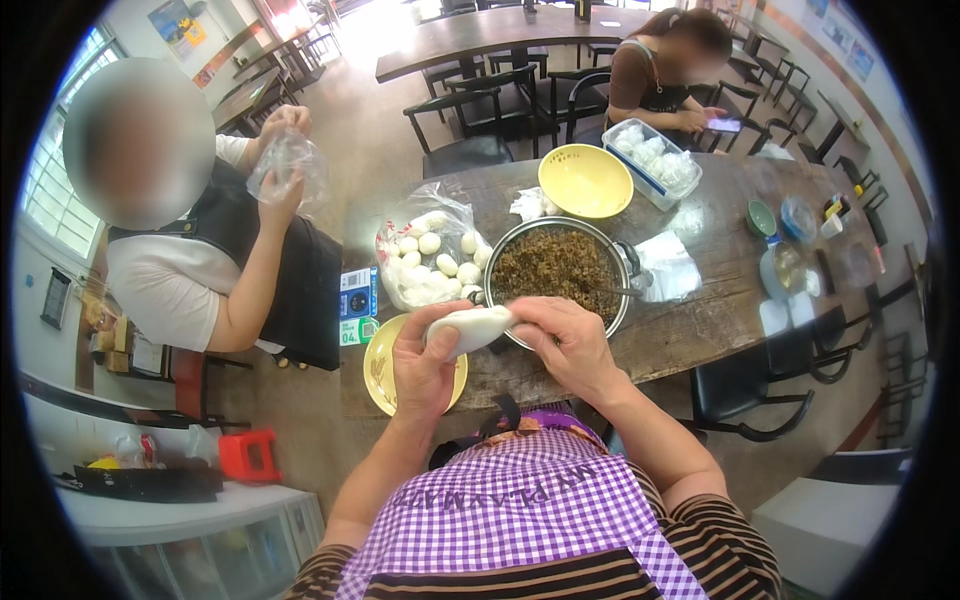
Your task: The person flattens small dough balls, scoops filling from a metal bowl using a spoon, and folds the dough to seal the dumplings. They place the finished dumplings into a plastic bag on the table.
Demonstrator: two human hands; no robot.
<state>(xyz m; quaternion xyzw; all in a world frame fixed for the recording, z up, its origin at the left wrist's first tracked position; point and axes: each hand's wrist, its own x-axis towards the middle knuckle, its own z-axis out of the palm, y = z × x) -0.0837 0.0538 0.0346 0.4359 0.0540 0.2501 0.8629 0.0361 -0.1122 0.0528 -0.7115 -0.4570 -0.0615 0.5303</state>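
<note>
My left hand (pixel 424 356) cradles a folded piece of white dough (pixel 474 330), with the thumb pressed on its near side. At its right end, the fingertips of my right hand (pixel 566 341) pinch the dough's edge. Both hands are above the table's near edge. Just beyond them stands a steel pot (pixel 491 262) of brown chopped filling (pixel 551 262), with a utensil handle (pixel 619 291) slanting out to the right. A yellow plate (pixel 379 382) lies partly hidden under my left hand. An open plastic bag (pixel 394 289) of white rounded pieces (pixel 430 243) sits left of the pot.
On the wooden table (pixel 675 337) are a yellow bowl (pixel 585 180), a plastic box (pixel 660 191) of wrapped white pieces, clear plastic bags (pixel 664 266) and printed cards (pixel 358 292). A person (pixel 217 277) at left handles a plastic bag (pixel 289 169); another (pixel 652 82) sits beyond with a phone (pixel 724 124).
</note>
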